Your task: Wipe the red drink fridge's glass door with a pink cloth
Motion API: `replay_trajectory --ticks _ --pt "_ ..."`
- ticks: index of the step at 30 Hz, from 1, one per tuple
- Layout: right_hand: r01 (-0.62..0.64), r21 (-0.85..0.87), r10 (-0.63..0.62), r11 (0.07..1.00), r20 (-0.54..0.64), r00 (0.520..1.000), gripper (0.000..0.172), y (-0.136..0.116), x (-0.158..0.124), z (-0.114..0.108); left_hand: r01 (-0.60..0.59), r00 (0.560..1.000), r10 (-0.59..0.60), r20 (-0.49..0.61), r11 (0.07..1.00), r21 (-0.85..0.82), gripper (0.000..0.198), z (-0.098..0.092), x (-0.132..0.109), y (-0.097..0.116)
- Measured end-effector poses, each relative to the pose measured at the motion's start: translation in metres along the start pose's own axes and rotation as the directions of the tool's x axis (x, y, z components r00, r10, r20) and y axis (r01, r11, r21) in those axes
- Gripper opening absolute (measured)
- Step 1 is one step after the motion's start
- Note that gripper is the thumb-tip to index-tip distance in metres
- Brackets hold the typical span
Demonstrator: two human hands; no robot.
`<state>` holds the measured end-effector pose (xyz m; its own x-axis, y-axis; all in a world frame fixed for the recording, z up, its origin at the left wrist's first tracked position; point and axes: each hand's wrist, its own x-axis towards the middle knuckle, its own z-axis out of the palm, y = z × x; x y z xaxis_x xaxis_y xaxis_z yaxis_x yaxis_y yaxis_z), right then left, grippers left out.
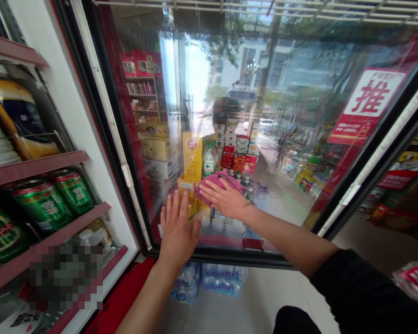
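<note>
1. Cloth [212, 177]: pink, just below the middle of the view, toward 6 o'clock, against the glass door [285, 218].
2. Right hand [226, 197]: holding the cloth against the glass under nearly straight fingers; the thumb's grip is hidden.
3. Left hand [179, 229]: empty, fingers fanned wide at 7 o'clock, palm toward the glass; whether it touches, I cannot tell.
4. Fridge [61, 83]: from 8 to 10 o'clock, its shelves stocked. A yellow bottle [24, 120] with a dark label leans just past 9; green cans [47, 206] stand on the shelf below; clear bottles [94, 239] lie lower, at 8, partly blurred out.
5. Water packs [225, 280]: bottles wrapped in lettered film, at 6 o'clock below the door, on the floor [264, 297].
6. Sticker [376, 95]: on the glass, between 2 and 3.
</note>
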<state>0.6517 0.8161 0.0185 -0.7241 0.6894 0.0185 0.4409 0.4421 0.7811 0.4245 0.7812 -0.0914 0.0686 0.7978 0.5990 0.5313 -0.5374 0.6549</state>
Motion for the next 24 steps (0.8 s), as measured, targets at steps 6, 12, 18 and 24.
replay_trajectory --ticks 6,12,18,24 --pt "0.045 -0.058 -0.043 0.997 0.033 0.999 0.064 -0.008 0.030 0.000 0.004 0.999 -0.005 0.032 0.999 0.041 0.078 0.007 0.003 0.007" --pt "0.008 -0.052 -0.005 0.999 0.054 0.999 0.069 0.018 -0.038 -0.008 -0.047 0.998 0.046 0.051 0.999 0.013 0.082 0.019 -0.001 0.026" --pt "-0.188 0.042 0.188 0.981 0.008 0.982 0.075 0.045 -0.122 -0.010 -0.117 0.991 0.117 0.071 0.993 -0.010 0.082 0.027 -0.002 0.044" --pt "-0.433 0.014 0.433 0.901 -0.051 0.900 0.069 0.068 -0.191 -0.015 -0.158 0.983 0.160 0.088 0.987 -0.032 0.081 0.036 -0.005 0.062"
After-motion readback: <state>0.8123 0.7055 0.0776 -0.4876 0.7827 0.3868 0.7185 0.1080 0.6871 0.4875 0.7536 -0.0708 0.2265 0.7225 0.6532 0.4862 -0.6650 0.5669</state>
